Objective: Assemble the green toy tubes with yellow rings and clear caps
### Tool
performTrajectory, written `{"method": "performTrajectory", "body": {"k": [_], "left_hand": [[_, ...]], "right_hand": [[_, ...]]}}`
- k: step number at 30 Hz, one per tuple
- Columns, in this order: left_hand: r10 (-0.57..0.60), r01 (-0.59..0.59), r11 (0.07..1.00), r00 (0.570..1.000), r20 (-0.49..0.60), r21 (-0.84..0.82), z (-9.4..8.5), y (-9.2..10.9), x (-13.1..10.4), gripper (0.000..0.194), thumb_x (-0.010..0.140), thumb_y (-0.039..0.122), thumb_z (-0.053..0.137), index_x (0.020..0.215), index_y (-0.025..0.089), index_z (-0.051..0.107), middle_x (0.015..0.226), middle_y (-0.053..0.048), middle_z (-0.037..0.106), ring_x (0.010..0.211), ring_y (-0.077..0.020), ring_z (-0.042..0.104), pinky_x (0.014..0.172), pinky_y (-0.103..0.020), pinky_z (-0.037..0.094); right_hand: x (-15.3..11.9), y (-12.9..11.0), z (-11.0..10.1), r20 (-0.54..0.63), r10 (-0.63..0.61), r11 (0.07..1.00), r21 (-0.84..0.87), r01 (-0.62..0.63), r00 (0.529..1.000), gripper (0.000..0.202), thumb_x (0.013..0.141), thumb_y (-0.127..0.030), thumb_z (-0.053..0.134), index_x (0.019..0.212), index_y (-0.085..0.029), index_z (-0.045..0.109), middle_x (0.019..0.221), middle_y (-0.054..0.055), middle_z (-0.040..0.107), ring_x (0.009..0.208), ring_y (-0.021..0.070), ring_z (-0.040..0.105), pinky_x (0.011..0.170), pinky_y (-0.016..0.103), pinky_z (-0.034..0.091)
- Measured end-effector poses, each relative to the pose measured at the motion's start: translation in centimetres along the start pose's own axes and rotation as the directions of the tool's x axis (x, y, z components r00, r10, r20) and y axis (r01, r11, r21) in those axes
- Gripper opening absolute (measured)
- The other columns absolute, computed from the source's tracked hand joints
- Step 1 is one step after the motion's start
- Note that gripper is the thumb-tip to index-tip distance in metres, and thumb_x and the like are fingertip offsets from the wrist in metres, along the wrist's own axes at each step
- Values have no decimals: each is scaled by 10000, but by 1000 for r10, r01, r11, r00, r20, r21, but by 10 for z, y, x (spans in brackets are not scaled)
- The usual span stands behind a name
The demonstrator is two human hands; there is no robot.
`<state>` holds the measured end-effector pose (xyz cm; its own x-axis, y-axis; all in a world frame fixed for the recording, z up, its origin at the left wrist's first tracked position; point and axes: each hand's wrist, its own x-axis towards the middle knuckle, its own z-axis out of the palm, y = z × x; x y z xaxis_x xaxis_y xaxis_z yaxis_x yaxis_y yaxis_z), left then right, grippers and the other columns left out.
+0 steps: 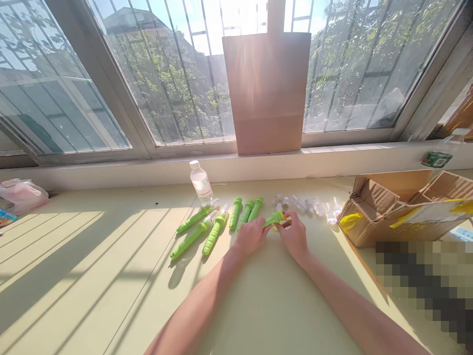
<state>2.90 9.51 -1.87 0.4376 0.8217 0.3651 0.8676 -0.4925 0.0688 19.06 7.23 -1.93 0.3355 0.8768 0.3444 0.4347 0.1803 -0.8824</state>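
Head view | grasps green tube (pixel 272 220) in left hand (pixel 253 235), with fingers wrapped round its left part | pinches collared right end with right hand (pixel 294 235), exact contact partly hidden | holds tube between both hands over pale table (pixel 277 305), with long axis left to right and slightly away, right fingertips nearest the collar

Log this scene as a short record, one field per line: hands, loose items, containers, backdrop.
Left hand: the left hand grips a green tube
Right hand: the right hand has its fingers at that tube's far end
Loose tubes: three pale-tipped green tubes on the left; three more green tubes nearer the hands
Small parts: clear plastic pieces between hands and box
Containers: upright bottle; open cardboard box at right
Backdrop: cardboard sheet before the window
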Motion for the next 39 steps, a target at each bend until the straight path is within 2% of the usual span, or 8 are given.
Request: {"method": "performTrajectory", "body": {"k": [5,9,14,20,24,30,35,39], "left_hand": [[-30,31,1000,999,23,-5,0,-1,1,277,988,414,508,1116,203,634,984,-77,732,819,-234,685,627,-315,465],[-27,27,999,999,-18,33,2,-2,1,211,983,354,521,1030,200,658,930,-78,730,816,-231,688,622,-309,466],[33,-30,999,993,-109,32,4,-1,0,313,1009,414,458,938,192,667,823,-70,727,794,-228,688,651,-318,480],[32,-29,999,989,-146,24,5,-1,0,351,1015,443,434,953,189,668,835,-78,733,789,-230,690,653,-322,478],[33,-30,999,991,-132,28,4,-1,0,354,1022,437,414,951,190,658,803,-74,721,762,-228,682,641,-324,472],[-4,6,999,998,-58,31,3,0,1,377,1029,454,376,1011,191,645,817,-78,718,715,-234,677,573,-321,449],[-36,36,999,999,-4,-22,4,-2,1,352,1022,452,401,1106,205,637,946,-88,735,770,-235,691,615,-320,481],[-38,39,996,999,9,-78,5,-4,1,338,981,445,513,1216,219,604,1089,-86,729,823,-234,700,675,-327,509]], "right_hand": [[0,2,1,4,26,1000,-14,-26,1000,259,708,-399,593,870,-267,439,997,14,708,606,173,620,642,361,494],[-1,3,2,2,38,999,-22,-37,999,271,707,-388,606,887,-267,444,984,17,702,610,174,618,643,364,493],[-1,3,2,-18,37,999,-37,-38,999,286,706,-392,615,905,-264,455,944,22,691,619,180,621,619,358,492],[-1,1,1,-36,-10,1000,8,10,999,283,706,-430,621,867,-262,460,956,22,693,613,173,628,596,347,504],[-1,-1,1,-65,-66,997,30,68,996,274,727,-455,611,848,-256,467,1021,43,699,607,164,632,580,340,512],[0,-1,0,-35,-81,994,68,83,996,269,737,-460,607,844,-248,479,1094,67,696,614,170,647,593,355,523],[-1,4,3,-8,-89,995,43,90,996,249,750,-412,566,910,-256,456,1131,78,680,611,170,636,579,365,517],[-2,9,6,-6,-109,994,12,109,994,224,756,-371,534,916,-261,422,1150,77,662,627,169,638,585,369,515]]}}
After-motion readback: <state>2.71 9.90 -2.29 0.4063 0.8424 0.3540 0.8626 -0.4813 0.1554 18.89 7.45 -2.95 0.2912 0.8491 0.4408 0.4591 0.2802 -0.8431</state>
